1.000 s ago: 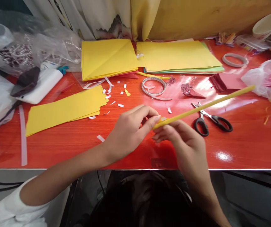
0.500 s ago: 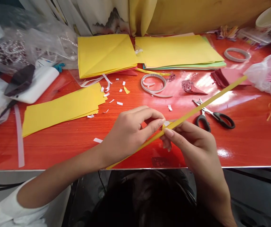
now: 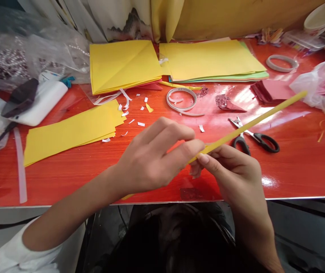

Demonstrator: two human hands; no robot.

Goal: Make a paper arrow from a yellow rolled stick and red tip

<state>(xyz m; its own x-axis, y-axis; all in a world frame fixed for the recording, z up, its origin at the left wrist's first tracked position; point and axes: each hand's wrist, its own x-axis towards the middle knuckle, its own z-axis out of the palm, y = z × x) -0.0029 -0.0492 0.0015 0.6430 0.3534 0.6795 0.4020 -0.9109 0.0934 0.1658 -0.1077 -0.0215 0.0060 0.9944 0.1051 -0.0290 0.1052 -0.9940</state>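
My right hand (image 3: 236, 170) pinches a narrow yellow paper strip (image 3: 253, 121) between thumb and fingers above the table's front edge. The strip slants up to the far right, and its lower end shows below my left wrist. My left hand (image 3: 153, 159) is closed at the same spot, its thumb pressed on the strip and its index finger bent above it. My left hand hides the strip's middle. Behind my right hand lie open scissors (image 3: 255, 138) with black handles.
On the red table (image 3: 80, 182) lie cut yellow paper (image 3: 74, 132), yellow sheets (image 3: 125, 66), a coloured paper stack (image 3: 210, 60) and white scraps (image 3: 141, 124). A tape roll (image 3: 168, 102) and another tape ring (image 3: 282, 68) lie farther back. Bagged beads (image 3: 6, 62) are at left.
My left hand has shifted its grip, its thumb moving right along the strip and covering the small white piece seen there before. The strip's far end has swung slightly right.
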